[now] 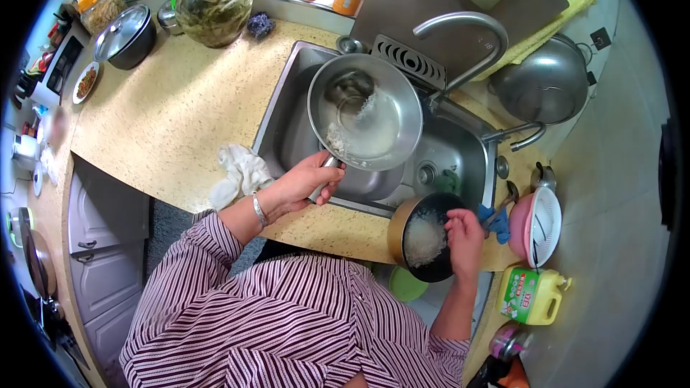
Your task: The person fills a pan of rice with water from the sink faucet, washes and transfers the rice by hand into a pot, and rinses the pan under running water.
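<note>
My left hand (pixel 314 181) is wrapped round the handle of a steel saucepan (pixel 392 75), which I hold over the sink (pixel 287 115). Cloudy water and some white rice (pixel 335 136) lie in it. At the sink's front edge stands a pot (pixel 397 233), gold-brown outside and dark inside, with wet white rice (pixel 425 238) in the bottom. Over this pot's right side is my right hand (pixel 466 237), its fingers curled together. Whether they pinch any grains is too small to tell.
A curved faucet (pixel 471 21) rises behind the sink. White cloth (pixel 241 172) lies left of it. To the right are a ladle (pixel 512 190), a pink basin (pixel 522 226) with a white strainer (pixel 548 226), and a yellow jug (pixel 528 294). A large jar (pixel 214 14) stands at the back.
</note>
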`<state>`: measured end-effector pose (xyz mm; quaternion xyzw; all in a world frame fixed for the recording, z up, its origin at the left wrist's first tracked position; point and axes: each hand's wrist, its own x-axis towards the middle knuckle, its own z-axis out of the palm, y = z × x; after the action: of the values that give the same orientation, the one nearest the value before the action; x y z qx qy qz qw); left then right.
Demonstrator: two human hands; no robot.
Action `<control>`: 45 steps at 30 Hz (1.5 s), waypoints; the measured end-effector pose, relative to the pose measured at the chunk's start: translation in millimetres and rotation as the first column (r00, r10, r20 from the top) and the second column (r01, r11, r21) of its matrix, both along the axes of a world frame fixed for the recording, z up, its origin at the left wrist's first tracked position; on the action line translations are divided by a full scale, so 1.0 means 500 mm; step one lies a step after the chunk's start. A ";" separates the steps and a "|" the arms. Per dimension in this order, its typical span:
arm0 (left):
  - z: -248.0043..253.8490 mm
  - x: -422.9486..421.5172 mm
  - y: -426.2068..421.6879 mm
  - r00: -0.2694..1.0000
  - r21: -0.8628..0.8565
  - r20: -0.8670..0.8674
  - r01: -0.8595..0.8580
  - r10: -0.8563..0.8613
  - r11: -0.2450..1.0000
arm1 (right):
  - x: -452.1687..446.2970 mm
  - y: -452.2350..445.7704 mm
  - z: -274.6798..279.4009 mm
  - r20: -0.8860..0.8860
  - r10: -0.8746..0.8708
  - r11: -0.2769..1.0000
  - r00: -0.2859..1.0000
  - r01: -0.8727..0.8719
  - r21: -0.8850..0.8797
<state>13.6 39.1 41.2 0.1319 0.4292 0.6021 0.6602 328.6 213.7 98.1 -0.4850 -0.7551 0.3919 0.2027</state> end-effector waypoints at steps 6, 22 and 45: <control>-0.010 -0.006 -0.009 0.991 0.064 0.116 -0.070 0.063 0.995 | -0.134 0.113 0.070 -0.193 0.018 0.944 0.981 -0.080 -0.319; 0.010 0.007 -0.067 0.967 0.117 0.221 -0.154 0.125 0.981 | -0.369 0.113 0.096 -0.016 0.316 0.933 0.948 -0.314 -0.175; 0.037 0.010 -0.089 0.976 0.096 0.183 -0.140 0.120 0.986 | -0.534 0.056 0.181 0.408 0.679 0.625 0.610 -0.772 0.115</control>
<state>18.7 -5.3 59.9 0.0851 0.3436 0.6757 0.6467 61.6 241.4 188.7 -0.1565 -0.9564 0.2437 -0.0368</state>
